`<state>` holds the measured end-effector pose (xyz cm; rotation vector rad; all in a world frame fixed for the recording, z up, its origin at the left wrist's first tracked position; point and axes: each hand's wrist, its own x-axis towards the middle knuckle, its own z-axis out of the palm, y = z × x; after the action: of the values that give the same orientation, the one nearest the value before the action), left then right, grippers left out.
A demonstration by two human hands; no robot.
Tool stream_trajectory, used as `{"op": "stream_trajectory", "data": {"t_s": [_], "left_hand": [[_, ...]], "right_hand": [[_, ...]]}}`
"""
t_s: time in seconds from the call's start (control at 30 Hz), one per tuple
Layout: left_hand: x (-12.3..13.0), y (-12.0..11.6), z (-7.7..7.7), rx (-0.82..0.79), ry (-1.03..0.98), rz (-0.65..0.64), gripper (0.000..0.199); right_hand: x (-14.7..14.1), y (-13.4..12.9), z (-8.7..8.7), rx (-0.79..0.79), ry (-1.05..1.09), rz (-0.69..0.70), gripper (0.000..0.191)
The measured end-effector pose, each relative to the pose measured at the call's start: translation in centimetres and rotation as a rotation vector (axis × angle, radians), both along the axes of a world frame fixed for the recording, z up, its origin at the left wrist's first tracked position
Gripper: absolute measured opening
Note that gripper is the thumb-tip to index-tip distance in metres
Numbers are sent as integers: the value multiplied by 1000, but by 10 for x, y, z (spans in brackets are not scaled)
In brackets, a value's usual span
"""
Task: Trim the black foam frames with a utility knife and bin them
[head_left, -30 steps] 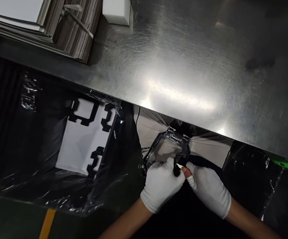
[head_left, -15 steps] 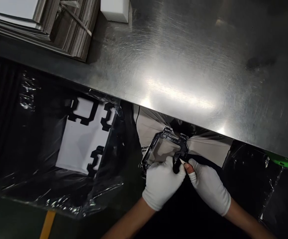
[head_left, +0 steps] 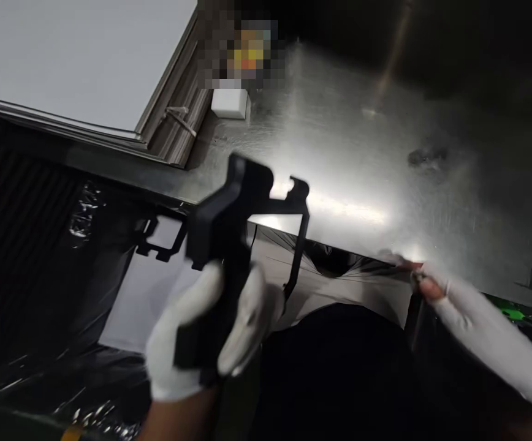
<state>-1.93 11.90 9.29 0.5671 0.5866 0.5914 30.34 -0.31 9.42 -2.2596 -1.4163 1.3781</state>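
My left hand (head_left: 169,346), in a white glove, is closed around a black plastic frame (head_left: 220,226) and holds it up in front of the table edge. The frame has a window-like opening, hooked tabs on its upper side and a thin bar on the right. Off to the right, my right hand (head_left: 482,334), also gloved with a bare fingertip showing, is at the table's edge. Pinched in its fingers is a small thin tool (head_left: 401,262) with a reddish part; motion blur hides its exact kind.
A metal table (head_left: 339,147) fills the upper area. On it sit a stack of tied cardboard sheets (head_left: 64,55) and a white block (head_left: 229,103). At lower left, a plastic-lined container holds another black frame (head_left: 162,251) on white sheet (head_left: 128,306). A green object (head_left: 513,313) shows at right.
My hands have come apart. The left has raised the black frame and carried it left, turning it over; the right has moved right with the small tool. The view has shifted too.
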Motion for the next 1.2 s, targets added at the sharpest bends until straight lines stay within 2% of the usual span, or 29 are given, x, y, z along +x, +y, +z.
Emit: {"op": "stream_trajectory", "data": {"t_s": [0.07, 0.1, 0.23, 0.3, 0.37, 0.47, 0.6, 0.7, 1.0, 1.2], "left_hand": [[33, 27, 4, 49, -67, 17, 47], [48, 38, 3, 64, -58, -1, 47], [89, 61, -10, 39, 37, -88, 53], [96, 64, -16, 9, 102, -99, 53], [99, 63, -21, -4, 153, -96, 51], [101, 60, -23, 12, 176, -114, 49], [106, 57, -22, 59, 243, -141, 46], [107, 56, -20, 60, 295, -160, 47], [108, 54, -20, 58, 346, -159, 49], [112, 53, -19, 60, 341, -134, 50]], "right_hand": [[11, 27, 0, 161, -242, -99, 39], [17, 41, -4, 208, -256, -134, 39], [35, 81, -28, 109, 99, -153, 38], [36, 86, -35, 121, 5, -129, 35], [28, 84, -37, 216, -137, -54, 33], [-1, 81, -36, 317, -168, 145, 32], [-40, 84, -41, 315, -322, 479, 34], [-53, 86, -45, 312, -443, 578, 39], [-39, 100, -42, 279, -545, 535, 40], [-25, 103, -36, 259, -574, 339, 41]]}}
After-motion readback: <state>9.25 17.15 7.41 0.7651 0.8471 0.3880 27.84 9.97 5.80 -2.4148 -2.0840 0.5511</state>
